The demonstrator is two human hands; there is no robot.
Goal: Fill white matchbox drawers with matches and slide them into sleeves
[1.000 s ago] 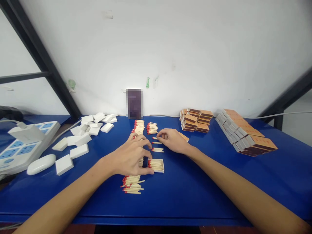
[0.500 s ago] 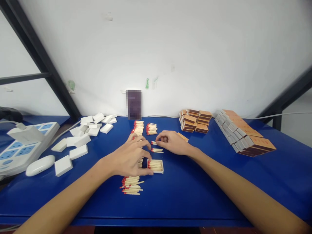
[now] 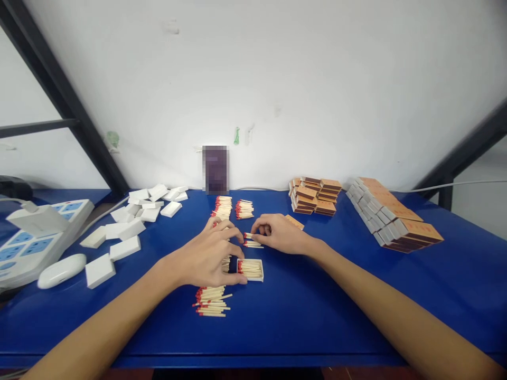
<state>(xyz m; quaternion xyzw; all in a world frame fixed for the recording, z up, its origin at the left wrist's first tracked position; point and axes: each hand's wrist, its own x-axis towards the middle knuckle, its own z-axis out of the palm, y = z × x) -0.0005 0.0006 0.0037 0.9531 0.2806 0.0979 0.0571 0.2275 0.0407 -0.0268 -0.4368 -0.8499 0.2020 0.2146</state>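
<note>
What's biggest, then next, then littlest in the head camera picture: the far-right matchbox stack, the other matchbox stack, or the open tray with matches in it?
1. Far-right matchbox stack
2. Other matchbox stack
3. Open tray, though it sits nearer the camera

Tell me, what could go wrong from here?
The thumb of the left hand sits right by the small, white, rectangular tray; a nudge might spill its red-tipped wooden matches.
The fingers of the right hand are at a few loose matches, which might scatter.
The orange-and-brown cardboard matchboxes are stacked unevenly, so a bump could topple some.
</note>
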